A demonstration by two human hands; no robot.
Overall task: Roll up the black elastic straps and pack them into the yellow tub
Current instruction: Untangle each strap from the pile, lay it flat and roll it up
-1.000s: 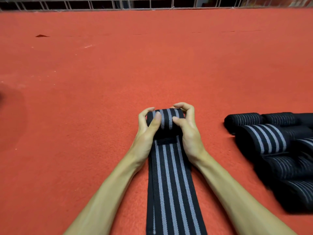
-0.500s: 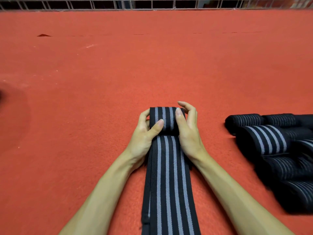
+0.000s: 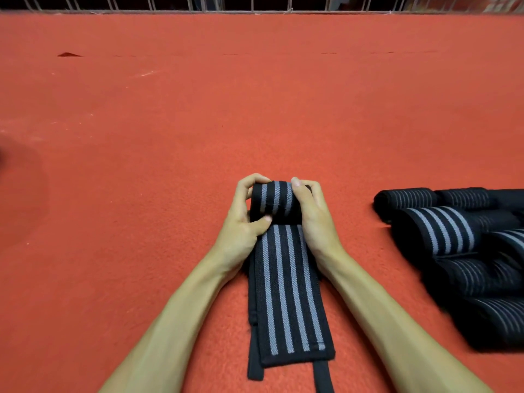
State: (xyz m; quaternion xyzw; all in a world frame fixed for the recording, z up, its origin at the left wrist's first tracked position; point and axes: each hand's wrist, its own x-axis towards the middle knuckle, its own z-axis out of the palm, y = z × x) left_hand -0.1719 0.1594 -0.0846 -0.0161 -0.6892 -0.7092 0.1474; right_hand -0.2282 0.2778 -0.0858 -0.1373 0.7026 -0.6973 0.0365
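Rolled straps (image 3: 459, 251) right of strap (image 3: 286, 293)

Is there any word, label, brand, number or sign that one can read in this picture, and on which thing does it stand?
No readable text.
The strap, gripped by the left hand and the right hand, shows only grey stripes, as do the rolled straps.
The red carpet bears no print.
The coloured things in the far right corner are too blurred to read.

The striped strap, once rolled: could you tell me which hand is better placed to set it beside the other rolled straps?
Probably the right hand: it grips the right end of the roll, and the pile of rolled straps lies on that side, while the left hand would have to cross over.
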